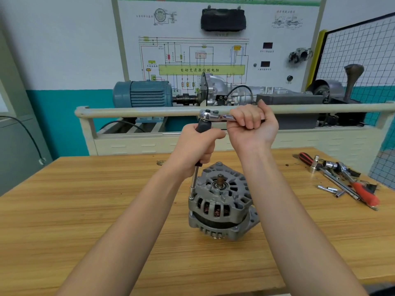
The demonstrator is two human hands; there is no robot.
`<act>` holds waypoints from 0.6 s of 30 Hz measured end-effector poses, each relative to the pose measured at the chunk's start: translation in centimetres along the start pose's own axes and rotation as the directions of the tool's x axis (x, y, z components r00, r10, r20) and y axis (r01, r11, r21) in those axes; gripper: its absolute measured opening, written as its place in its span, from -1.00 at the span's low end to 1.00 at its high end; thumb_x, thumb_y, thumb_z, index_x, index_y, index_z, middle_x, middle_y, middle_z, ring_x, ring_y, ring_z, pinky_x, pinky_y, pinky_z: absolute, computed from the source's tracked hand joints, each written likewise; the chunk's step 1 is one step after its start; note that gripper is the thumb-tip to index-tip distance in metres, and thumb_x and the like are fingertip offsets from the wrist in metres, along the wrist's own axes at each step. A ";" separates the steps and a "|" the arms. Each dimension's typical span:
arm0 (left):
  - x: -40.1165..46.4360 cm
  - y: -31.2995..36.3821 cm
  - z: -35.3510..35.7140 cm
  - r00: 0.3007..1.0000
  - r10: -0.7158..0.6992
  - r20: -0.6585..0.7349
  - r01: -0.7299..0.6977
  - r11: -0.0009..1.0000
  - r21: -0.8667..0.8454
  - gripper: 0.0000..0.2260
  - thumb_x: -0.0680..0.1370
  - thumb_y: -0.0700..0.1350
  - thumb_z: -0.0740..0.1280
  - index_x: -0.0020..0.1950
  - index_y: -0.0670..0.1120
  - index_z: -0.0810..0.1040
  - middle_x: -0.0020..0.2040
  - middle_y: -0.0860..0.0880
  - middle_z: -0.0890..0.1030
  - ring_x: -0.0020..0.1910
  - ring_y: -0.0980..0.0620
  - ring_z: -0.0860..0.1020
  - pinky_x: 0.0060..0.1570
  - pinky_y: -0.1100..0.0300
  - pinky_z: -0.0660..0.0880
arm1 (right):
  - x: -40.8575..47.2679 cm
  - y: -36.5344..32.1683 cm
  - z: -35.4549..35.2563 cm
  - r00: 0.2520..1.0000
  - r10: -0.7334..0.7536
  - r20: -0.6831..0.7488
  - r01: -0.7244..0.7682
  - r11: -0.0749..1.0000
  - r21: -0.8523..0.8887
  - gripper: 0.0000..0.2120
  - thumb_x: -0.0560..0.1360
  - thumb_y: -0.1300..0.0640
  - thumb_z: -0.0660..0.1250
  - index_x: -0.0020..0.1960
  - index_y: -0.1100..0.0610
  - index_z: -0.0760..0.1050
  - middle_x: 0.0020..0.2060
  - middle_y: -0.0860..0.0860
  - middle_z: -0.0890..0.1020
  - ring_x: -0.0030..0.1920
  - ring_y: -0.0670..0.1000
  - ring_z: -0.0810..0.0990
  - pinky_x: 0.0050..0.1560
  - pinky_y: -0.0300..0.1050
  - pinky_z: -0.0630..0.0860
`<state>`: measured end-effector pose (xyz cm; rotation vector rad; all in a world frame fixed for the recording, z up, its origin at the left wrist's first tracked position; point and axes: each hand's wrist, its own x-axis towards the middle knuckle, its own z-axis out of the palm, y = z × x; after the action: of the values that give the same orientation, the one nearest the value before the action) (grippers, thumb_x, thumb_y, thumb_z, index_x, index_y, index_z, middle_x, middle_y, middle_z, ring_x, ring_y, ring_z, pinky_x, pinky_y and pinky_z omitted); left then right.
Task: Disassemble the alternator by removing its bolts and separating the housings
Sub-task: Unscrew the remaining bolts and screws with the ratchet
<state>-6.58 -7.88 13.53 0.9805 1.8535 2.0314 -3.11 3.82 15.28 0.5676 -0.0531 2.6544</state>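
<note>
The left hand [197,146] is wrapped round the black grip of a long driver [195,180], and the right hand [253,124] is closed on the handle of a ratchet [215,116] seated on top of that grip. The driver's shaft runs down to a bolt [191,197] at the left rim of the alternator [221,201].

The stack is tall and the ratchet sits high above the bolt, so a sideways pull could tilt the shaft — the socket would then likely ride off the head and round it. Neither hand holds the alternator; it stands free on the bench [85,210], so a hard turn could spin or tip it.

The alternator stands near the bench's middle, shaft end up, grey cast housings joined, copper windings showing through the slots, a mounting ear jutting to the right. Spare tools [342,180] lie well apart at the right — untouched.
</note>
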 end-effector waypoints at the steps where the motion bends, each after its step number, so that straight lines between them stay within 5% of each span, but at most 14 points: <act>1: 0.1 0.0 -0.1 1.000 -0.005 -0.005 0.005 1.000 -0.018 -0.63 0.52 -0.28 0.30 -0.39 -0.05 0.21 -0.59 0.07 0.20 -0.63 0.11 0.08 -0.57 0.32 0.07 | -0.1 0.2 0.2 1.000 -0.023 -0.006 0.023 0.999 -0.030 -0.62 0.41 0.23 0.17 -0.56 0.10 0.21 -0.68 -0.06 0.17 -0.67 -0.07 0.15 -0.60 -0.27 0.15; 9: 0.7 -0.4 -0.6 1.000 -0.008 -0.009 0.008 0.998 -0.063 -0.60 0.53 -0.25 0.30 -0.43 -0.03 0.21 -0.58 0.05 0.18 -0.62 0.10 0.07 -0.56 0.32 0.07 | -0.4 1.0 0.9 0.994 -0.105 -0.014 0.102 0.987 -0.124 -0.53 0.55 0.22 0.11 -0.54 0.09 0.21 -0.66 -0.06 0.18 -0.65 -0.07 0.15 -0.57 -0.27 0.16; 13: 0.8 -0.1 -1.6 0.991 -0.008 0.136 0.020 0.996 -0.087 -0.69 0.44 -0.19 0.35 -0.44 -0.07 0.31 -0.57 0.01 0.27 -0.60 0.07 0.19 -0.53 0.28 0.20 | -1.0 1.3 1.6 0.986 -0.163 -0.030 0.153 0.966 -0.210 -0.51 0.57 0.23 0.09 -0.54 0.08 0.21 -0.65 -0.06 0.17 -0.63 -0.06 0.15 -0.56 -0.26 0.19; 16: 1.0 0.2 -2.1 0.991 0.033 0.128 -0.017 0.992 -0.124 -0.75 0.47 -0.25 0.35 -0.38 -0.11 0.39 -0.51 -0.04 0.40 -0.53 0.02 0.35 -0.47 0.24 0.38 | -2.0 2.3 2.2 0.967 -0.227 0.116 0.254 0.884 -0.392 -0.49 0.59 0.24 0.09 -0.55 0.07 0.23 -0.65 -0.05 0.19 -0.60 -0.05 0.16 -0.52 -0.19 0.23; 18: 1.1 0.1 -1.9 0.997 0.030 0.072 -0.022 0.993 -0.119 -0.64 0.53 -0.26 0.31 -0.45 -0.08 0.33 -0.57 -0.01 0.32 -0.59 0.05 0.26 -0.54 0.27 0.27 | -3.2 3.5 2.1 0.906 -0.279 0.319 0.413 0.754 -0.510 -0.53 0.57 0.26 0.11 -0.52 0.10 0.26 -0.64 -0.04 0.22 -0.58 -0.03 0.19 -0.45 -0.13 0.24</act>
<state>-8.49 -8.77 13.96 1.0376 1.6722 2.0643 -1.16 -0.91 16.11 0.5930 -0.7155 2.0442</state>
